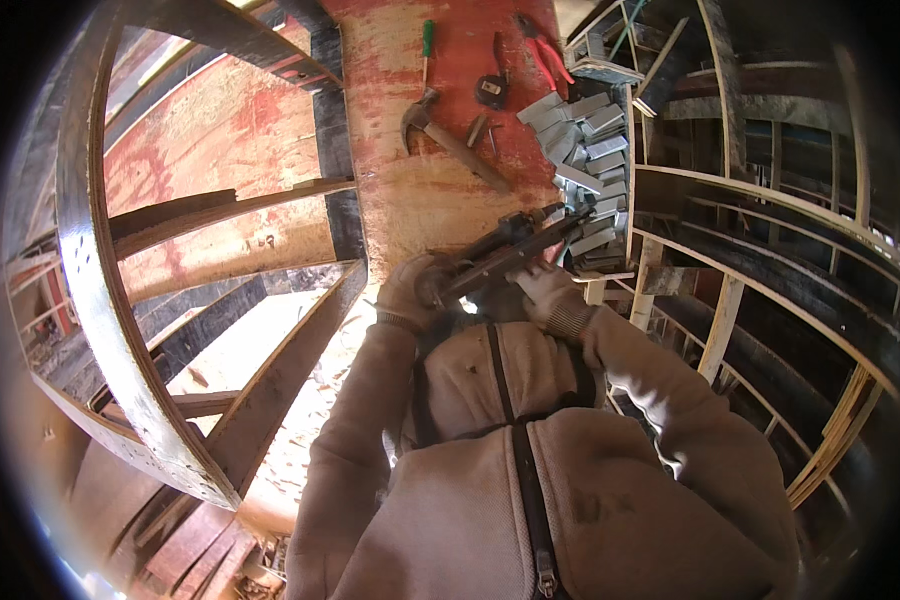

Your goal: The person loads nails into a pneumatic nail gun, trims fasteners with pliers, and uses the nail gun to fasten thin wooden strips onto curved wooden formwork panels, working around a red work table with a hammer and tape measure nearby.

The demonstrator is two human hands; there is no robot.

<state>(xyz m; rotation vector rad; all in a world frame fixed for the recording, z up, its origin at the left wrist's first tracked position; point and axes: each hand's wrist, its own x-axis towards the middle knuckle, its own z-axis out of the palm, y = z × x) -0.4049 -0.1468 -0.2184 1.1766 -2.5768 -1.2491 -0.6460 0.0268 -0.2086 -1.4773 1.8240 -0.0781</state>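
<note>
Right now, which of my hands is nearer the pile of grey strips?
Your right hand. It is at the dark tool, just below the pile of grey strips in the picture; your left hand is at the tool's lower-left end, farther away.

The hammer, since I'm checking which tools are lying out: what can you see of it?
The hammer has a dull metal-looking head with a curved claw, and a straight brown handle that looks wooden. It lies on its side on the worn red board, head toward the picture's upper left, handle slanting down to the right. It rests there unheld.
</note>
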